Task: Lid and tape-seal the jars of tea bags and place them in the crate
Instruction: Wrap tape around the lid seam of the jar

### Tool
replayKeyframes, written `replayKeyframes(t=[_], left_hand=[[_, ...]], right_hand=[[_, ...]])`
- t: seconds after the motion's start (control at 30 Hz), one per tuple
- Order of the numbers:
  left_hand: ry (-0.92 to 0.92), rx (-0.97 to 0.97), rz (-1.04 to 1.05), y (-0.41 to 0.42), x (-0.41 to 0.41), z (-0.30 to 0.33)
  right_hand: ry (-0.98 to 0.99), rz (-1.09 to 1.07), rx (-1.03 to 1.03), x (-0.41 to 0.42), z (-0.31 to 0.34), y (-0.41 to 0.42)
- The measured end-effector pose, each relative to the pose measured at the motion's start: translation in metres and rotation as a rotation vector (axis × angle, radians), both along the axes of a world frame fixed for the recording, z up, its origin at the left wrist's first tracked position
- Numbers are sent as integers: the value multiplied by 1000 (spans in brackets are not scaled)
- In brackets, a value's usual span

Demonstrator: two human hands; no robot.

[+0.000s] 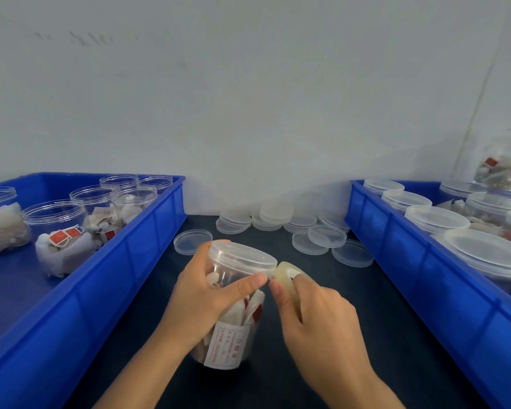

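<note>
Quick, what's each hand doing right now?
Left hand: grips the lidded jar.
Right hand: holds the tape roll at the lid's rim.

Two blue crates (148, 231) (396, 246); six open jars (55, 214); one lidded jar (233, 290) in hand; one tape roll (288, 276); two hands (201, 293) (316, 314).

A dark table (381, 320) fills the view from the centre down to 6 o'clock. Behind it a pale grey-white wall (248, 98) takes up the whole upper half. Faint dark smudges (92, 39) mark the wall at 11 o'clock. At 2 o'clock a thin pale line (481, 93) runs down it, slanting slightly.
</note>
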State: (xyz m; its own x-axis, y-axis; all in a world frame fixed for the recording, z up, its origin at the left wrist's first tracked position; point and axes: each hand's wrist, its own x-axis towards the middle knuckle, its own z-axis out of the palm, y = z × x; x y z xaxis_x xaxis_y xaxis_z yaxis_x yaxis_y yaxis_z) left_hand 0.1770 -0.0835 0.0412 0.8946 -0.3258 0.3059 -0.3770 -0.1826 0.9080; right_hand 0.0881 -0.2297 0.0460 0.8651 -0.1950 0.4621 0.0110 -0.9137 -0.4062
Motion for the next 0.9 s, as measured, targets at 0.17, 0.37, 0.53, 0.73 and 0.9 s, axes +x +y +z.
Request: replayKeyframes(t=[0.17,0.37,0.53,0.73,0.9], left_hand=[[88,-142,-62,2,1,0],[113,-179,-82,4,4,-1],[116,-164,-123,4,7,-1],[66,-149,-169,6,6,-1],[25,-113,-194,6,2,0]], right_hand=[[-18,65,-3,-4,10,-1],[18,75,-72,-11,24,-9],[48,45,-118,-8,22,-14],[121,53,-126,0,15,-16],[87,16,-131,2,9,-13]])
